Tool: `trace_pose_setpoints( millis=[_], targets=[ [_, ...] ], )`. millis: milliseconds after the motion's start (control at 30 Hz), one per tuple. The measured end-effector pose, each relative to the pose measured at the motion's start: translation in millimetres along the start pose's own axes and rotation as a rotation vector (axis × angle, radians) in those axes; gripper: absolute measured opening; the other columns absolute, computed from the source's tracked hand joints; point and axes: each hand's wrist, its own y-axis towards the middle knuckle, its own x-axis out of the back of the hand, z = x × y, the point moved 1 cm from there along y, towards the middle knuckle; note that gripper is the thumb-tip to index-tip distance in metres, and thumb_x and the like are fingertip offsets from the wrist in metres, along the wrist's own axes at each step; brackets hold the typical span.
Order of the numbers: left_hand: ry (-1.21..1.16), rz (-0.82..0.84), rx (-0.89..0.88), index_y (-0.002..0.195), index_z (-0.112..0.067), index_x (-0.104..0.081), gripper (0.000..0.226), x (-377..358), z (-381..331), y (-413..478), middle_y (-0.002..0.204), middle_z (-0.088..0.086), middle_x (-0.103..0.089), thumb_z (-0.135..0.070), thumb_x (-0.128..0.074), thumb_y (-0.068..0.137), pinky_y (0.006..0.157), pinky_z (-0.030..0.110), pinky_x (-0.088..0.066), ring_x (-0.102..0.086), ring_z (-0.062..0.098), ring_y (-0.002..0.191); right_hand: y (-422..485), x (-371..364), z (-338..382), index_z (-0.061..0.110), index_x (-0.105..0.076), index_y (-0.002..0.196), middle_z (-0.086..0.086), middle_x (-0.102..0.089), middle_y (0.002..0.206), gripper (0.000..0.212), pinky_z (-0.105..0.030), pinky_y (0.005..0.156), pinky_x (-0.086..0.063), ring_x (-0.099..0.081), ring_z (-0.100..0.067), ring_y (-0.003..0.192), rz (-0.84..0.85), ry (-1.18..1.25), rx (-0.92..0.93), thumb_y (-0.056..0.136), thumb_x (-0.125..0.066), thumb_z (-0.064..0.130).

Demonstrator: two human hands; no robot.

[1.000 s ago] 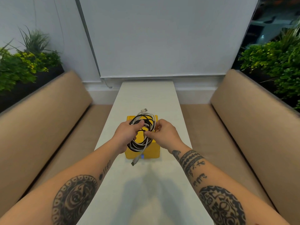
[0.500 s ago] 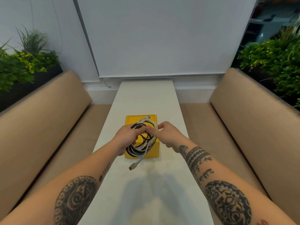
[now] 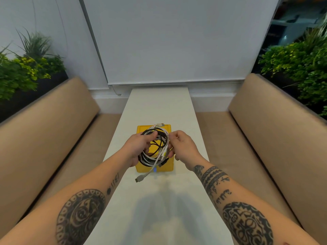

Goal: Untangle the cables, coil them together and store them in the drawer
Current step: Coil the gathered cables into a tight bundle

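A coil of black and white cables (image 3: 155,149) hangs in the air just above a small yellow drawer box (image 3: 165,167) on the white table. My left hand (image 3: 139,147) grips the coil's left side, fingers curled round the strands. My right hand (image 3: 180,147) pinches the coil's right side. One white cable end with a grey plug (image 3: 140,178) dangles down past the box's front. Another plug (image 3: 160,124) sticks out at the coil's top. The box carries a small blue mark (image 3: 155,170) on its front face.
The narrow white table (image 3: 159,200) runs away from me between two tan padded benches (image 3: 44,138) (image 3: 276,135). Green plants (image 3: 23,71) (image 3: 299,68) stand behind both benches. A white roller blind (image 3: 177,41) covers the far wall.
The coil has been turned and shifted slightly between my hands. My right hand moved from the coil's top down to its right side. The dangling plug swung a little.
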Motion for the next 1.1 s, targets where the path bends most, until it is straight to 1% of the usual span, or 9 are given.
trace_pose_setpoints(
  millis=[133,267,400,500,633,800,867,967,1100],
  targets=[
    [-0.084,-0.071,-0.004,0.098,-0.015,-0.065,0.025,0.1,-2.8,3.5,0.053,-0.004,-0.033,-0.04,-0.07,0.093,0.056,0.031,-0.04,-0.032,0.014,0.045,-5.0,-0.2,-8.9,0.017,-0.056,0.1,-0.001,-0.061,0.082,0.033,-0.03,0.054,-0.041,-0.055,-0.012,0.055,-0.069,0.076,-0.03,0.104,-0.043,0.047],
    [-0.121,-0.177,-0.022,0.087,-0.018,-0.066,0.031,2.6,-6.0,8.9,0.051,-0.004,-0.039,-0.048,-0.072,0.088,0.056,0.032,-0.032,-0.037,0.016,0.052,-16.9,-9.9,-18.3,0.016,-0.052,0.104,0.0,-0.066,0.089,0.043,-0.029,0.053,-0.044,-0.061,-0.012,0.066,0.128,0.005,-0.091,0.093,-0.06,0.057],
    [-0.13,-0.195,-0.046,0.091,-0.021,-0.071,0.028,1.6,-6.3,7.5,0.052,-0.005,-0.038,-0.049,-0.07,0.089,0.059,0.034,-0.029,-0.035,0.016,0.056,-22.8,-23.7,-19.6,0.013,-0.058,0.096,-0.004,-0.071,0.085,0.022,-0.027,0.052,-0.047,-0.064,-0.016,0.063,0.341,-0.122,-0.09,0.098,-0.062,0.035],
    [-0.068,-0.23,-0.065,0.089,-0.019,-0.068,0.027,2.6,-6.9,4.0,0.057,-0.001,-0.04,-0.047,-0.07,0.091,0.059,0.032,-0.031,-0.037,0.017,0.057,-20.8,-20.7,-13.2,0.011,-0.062,0.092,-0.003,-0.073,0.077,0.014,-0.024,0.05,-0.045,-0.065,-0.017,0.061,0.388,-0.085,-0.1,0.098,-0.063,0.023],
    [-0.022,-0.252,-0.053,0.084,-0.018,-0.062,0.03,9.1,-0.8,0.7,0.06,0.001,-0.041,-0.046,-0.072,0.089,0.059,0.032,-0.031,-0.037,0.018,0.059,-13.4,-8.9,4.6,0.012,-0.061,0.088,-0.004,-0.073,0.075,0.011,-0.024,0.045,-0.038,-0.062,-0.015,0.054,0.284,0.061,-0.071,0.096,-0.065,0.018],
    [-0.022,-0.215,-0.041,0.094,-0.015,-0.067,0.028,2.3,6.0,-6.4,0.058,-0.002,-0.043,-0.043,-0.07,0.091,0.058,0.03,-0.032,-0.039,0.017,0.058,-11.0,-6.0,19.9,0.011,-0.059,0.086,-0.007,-0.077,0.081,0.016,-0.023,0.045,-0.042,-0.066,-0.018,0.057,0.048,0.089,0.058,0.094,-0.068,0.021],
    [-0.043,-0.196,-0.037,0.093,-0.015,-0.067,0.027,-2.8,6.9,-8.0,0.055,-0.005,-0.047,-0.042,-0.071,0.091,0.058,0.03,-0.034,-0.039,0.017,0.059,-13.4,-10.3,20.6,0.009,-0.061,0.085,-0.008,-0.077,0.081,0.016,-0.022,0.045,-0.045,-0.066,-0.018,0.055,0.037,0.024,0.079,0.093,-0.069,0.021],
    [-0.029,-0.163,-0.041,0.085,-0.019,-0.067,0.021,-11.3,4.3,-12.9,0.051,-0.008,-0.049,-0.039,-0.071,0.092,0.057,0.028,-0.035,-0.04,0.016,0.059,-13.4,-20.2,14.6,0.013,-0.065,0.08,-0.003,-0.075,0.074,0.022,-0.034,0.057,-0.058,-0.07,-0.019,0.058,0.01,-0.205,0.07,0.089,-0.069,0.032],
    [0.01,-0.134,-0.052,0.08,-0.022,-0.066,0.02,-15.3,3.3,-16.5,0.054,-0.006,-0.045,-0.038,-0.072,0.091,0.056,0.027,-0.034,-0.038,0.016,0.061,-10.6,-24.7,14.4,0.018,-0.058,0.062,0.002,-0.064,0.063,0.037,-0.033,0.058,-0.051,-0.064,-0.02,0.066,-0.108,-0.513,0.118,0.088,-0.064,0.043]
  ],
)
